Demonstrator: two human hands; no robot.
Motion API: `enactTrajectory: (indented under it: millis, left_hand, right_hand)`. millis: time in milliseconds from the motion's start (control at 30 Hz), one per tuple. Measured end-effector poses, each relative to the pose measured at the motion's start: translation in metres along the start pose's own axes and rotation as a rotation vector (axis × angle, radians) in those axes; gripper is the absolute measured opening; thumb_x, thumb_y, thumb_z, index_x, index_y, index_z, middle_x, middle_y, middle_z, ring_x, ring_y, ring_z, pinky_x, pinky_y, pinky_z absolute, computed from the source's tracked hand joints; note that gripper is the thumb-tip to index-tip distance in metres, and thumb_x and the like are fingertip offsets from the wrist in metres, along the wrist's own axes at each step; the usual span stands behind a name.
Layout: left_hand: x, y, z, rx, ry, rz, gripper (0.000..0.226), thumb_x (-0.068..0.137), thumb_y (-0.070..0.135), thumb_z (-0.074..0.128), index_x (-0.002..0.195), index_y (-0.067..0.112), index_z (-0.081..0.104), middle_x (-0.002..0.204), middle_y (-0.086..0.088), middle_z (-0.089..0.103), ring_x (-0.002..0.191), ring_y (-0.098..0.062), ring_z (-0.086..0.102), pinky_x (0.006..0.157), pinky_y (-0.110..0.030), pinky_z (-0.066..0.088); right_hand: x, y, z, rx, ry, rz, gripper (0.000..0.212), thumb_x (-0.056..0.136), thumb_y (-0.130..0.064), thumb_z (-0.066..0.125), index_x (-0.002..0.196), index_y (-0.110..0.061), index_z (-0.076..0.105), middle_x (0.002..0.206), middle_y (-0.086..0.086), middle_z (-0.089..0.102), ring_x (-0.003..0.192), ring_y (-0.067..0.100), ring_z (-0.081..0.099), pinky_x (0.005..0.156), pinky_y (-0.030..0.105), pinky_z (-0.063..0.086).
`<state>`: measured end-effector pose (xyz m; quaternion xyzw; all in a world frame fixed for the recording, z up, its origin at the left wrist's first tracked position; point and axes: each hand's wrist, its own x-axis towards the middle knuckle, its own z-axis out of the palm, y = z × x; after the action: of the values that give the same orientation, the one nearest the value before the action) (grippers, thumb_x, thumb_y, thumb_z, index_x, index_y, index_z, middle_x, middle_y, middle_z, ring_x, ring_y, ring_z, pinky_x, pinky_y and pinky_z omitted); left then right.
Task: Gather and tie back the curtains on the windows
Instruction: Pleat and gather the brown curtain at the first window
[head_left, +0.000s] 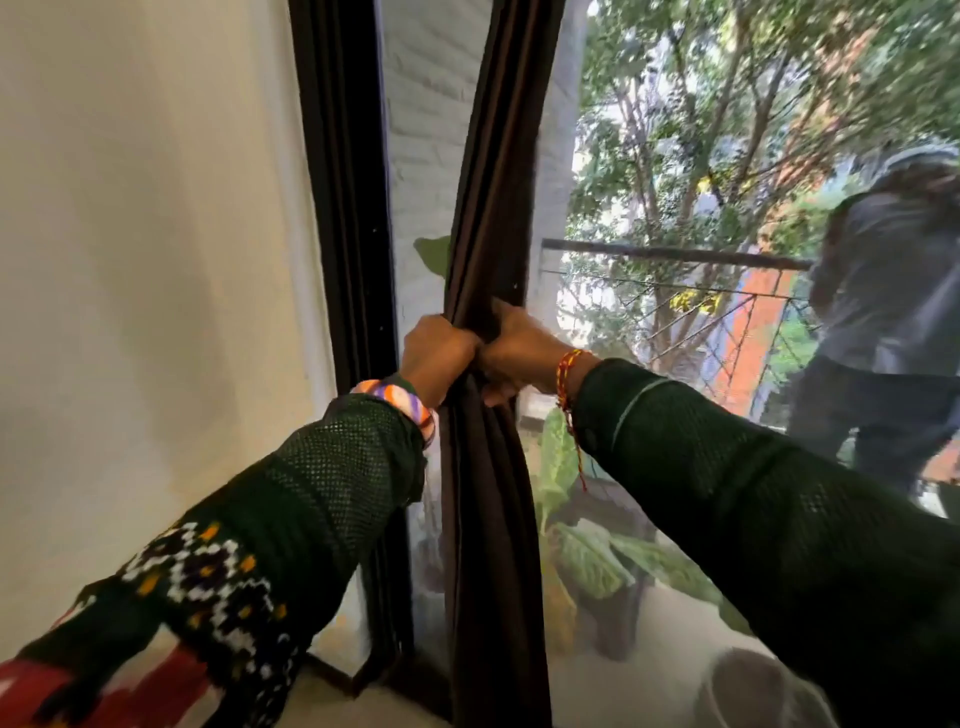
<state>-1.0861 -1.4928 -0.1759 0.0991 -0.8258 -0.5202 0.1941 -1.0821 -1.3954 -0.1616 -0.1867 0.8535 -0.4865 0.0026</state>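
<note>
I have the dark curtain (491, 260) bunched into a narrow rope against the window frame (343, 208), my left hand (436, 356) and right hand (522, 353) both clenched around it, touching; gathering looks done, no tie visible yet, so tying remains

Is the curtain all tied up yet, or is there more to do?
Not yet. Done: the dark brown fabric curtain is bunched into one narrow column, so the glass window shows. In hand: the left hand and right hand grip it together. Left: no tie-back shows around it.
</note>
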Motion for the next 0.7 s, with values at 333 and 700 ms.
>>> enactTrajectory:
  millis: [333, 700]
  left_hand:
    - [0.109, -0.059, -0.174, 0.281, 0.391, -0.028, 0.039, 0.087, 0.02, 0.057, 0.118, -0.003, 0.058, 0.12, -0.031, 0.057, 0.112, -0.046, 0.053, 0.093, -0.04, 0.044]
    - [0.101, -0.101, -0.266, 0.327, 0.434, -0.154, 0.043, 0.087, 0.02, 0.059, 0.12, -0.007, 0.055, 0.119, -0.032, 0.056, 0.11, -0.047, 0.053, 0.091, -0.042, 0.043]
  right_hand:
    - [0.088, -0.048, 0.083, 0.1, -0.214, -0.008, 0.075, 0.089, -0.004, 0.06, 0.149, -0.011, 0.016, 0.124, 0.037, 0.051, 0.041, 0.017, 0.061, 0.048, 0.03, 0.056]
    - [0.113, -0.111, 0.097, 0.158, -0.307, -0.104, 0.074, 0.089, -0.005, 0.061, 0.148, -0.01, 0.017, 0.126, 0.031, 0.051, 0.062, 0.024, 0.064, 0.055, 0.031, 0.058]
